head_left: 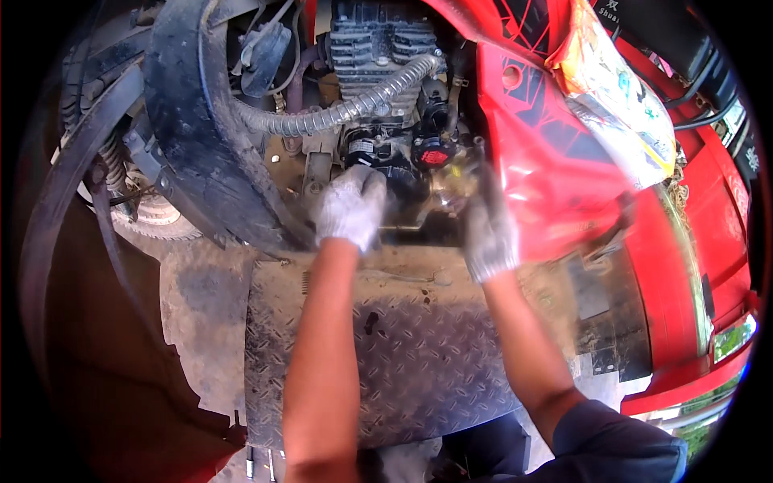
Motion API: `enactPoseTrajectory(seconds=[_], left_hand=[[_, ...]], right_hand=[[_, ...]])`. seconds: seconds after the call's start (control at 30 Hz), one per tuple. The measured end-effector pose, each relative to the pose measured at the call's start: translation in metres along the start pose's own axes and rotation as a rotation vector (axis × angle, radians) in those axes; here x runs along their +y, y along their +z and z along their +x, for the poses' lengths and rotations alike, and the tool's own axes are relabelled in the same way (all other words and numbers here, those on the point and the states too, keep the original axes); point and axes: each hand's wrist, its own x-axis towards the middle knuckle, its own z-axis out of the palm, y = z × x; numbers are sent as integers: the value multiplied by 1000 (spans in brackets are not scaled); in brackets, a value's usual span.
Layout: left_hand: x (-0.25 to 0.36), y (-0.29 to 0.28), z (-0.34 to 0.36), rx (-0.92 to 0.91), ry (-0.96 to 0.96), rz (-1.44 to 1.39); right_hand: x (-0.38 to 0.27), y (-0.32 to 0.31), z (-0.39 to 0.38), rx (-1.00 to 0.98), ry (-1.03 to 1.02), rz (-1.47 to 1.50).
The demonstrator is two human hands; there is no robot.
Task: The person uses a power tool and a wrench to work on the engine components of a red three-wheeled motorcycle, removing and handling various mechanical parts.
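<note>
Both my hands wear whitish work gloves and reach into the exposed engine of a red vehicle. My left hand (pixel 352 208) has its fingers curled against the lower edge of a black cylindrical engine part (pixel 374 150); what sits under the fingertips is hidden. Smeared by motion, my right hand (pixel 489 229) is beside the shiny metal engine casing (pixel 452 183), near the red body panel. Its fingers cannot be made out. Just above, between the hands, is a red round cap (pixel 435 154). The finned engine cylinder (pixel 378 60) rises behind.
A ribbed metal hose (pixel 338 119) crosses the engine. The black mudguard (pixel 189 121) curves at left, and the red body panel (pixel 547 161) bounds the right, with a colourful plastic bag (pixel 624 113) on it. A dirty tread-plate footboard (pixel 394 362) lies below my hands.
</note>
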Motion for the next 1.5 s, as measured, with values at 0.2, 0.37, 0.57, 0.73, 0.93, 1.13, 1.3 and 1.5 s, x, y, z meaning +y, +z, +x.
enactPoseTrajectory(seconds=[0.2, 0.37, 0.57, 0.73, 0.93, 1.13, 1.3, 1.5], left_hand=[[-7, -28, -12, 196, 34, -269], [17, -79, -41, 332, -115, -497], [65, -79, -135, 71, -13, 76], [111, -109, -295, -338, -370, 53], [127, -193, -549, -664, -898, 351], [113, -234, -741, -779, -1208, 439], [56, -221, -821, -855, -1156, 293], [13, -220, -836, -707, -1157, 243]], right_hand=[[-25, -40, -114, -396, 460, 63], [-6, -68, -176, -611, 129, -454], [18, -86, -201, -745, 97, -707], [29, -100, -203, -866, 65, -750], [6, -130, -194, -1089, 107, -684], [1, -202, -261, -735, 75, -539], [-27, -263, -363, -863, 152, -767], [-115, -181, -495, -1460, -209, -674]])
